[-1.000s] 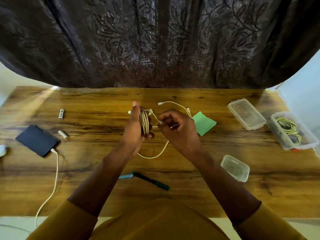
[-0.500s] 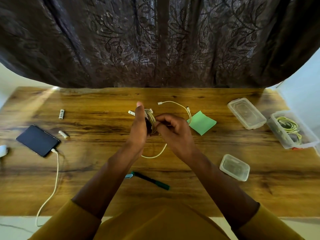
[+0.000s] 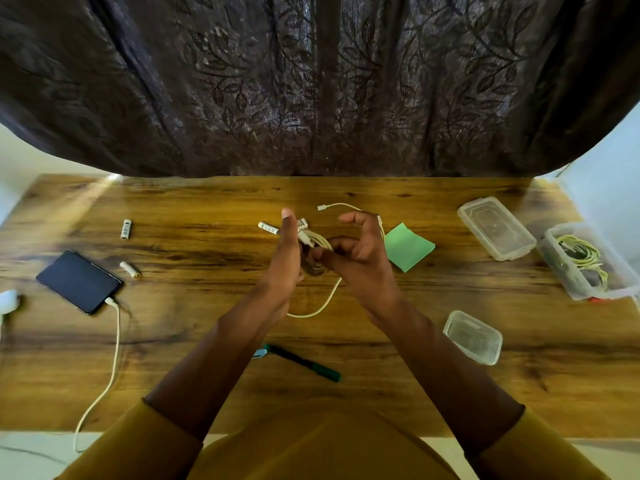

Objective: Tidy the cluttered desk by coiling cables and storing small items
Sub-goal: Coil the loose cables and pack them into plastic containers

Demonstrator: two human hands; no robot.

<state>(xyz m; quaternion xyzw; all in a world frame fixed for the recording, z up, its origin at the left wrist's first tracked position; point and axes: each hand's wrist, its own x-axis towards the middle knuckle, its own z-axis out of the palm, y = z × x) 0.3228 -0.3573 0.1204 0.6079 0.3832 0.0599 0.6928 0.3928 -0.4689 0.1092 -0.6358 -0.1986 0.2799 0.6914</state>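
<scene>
Over the middle of the wooden desk (image 3: 346, 341) you've got the cream charging cable (image 3: 320, 242) bunched into a coil between both hands. Your left hand (image 3: 284, 261) has the coil looped round it, fingers held straight up with the thumb side toward you, so it's carrying rather than squeezing. Your right hand (image 3: 360, 258) pinches the strands with thumb and curled fingers, index finger lifted. A loose tail of the cable droops down onto the desk below your hands, and the far end with its plug lies behind them.

Around you: three AA batteries (image 3: 126, 229) scattered left and centre, a phone (image 3: 79, 282) with its own cable plugged in, a green sticky note pad (image 3: 408, 247), a green marker (image 3: 304, 363), two clear containers (image 3: 496, 227), and a third tub (image 3: 585, 261) holding a yellow-green cable.
</scene>
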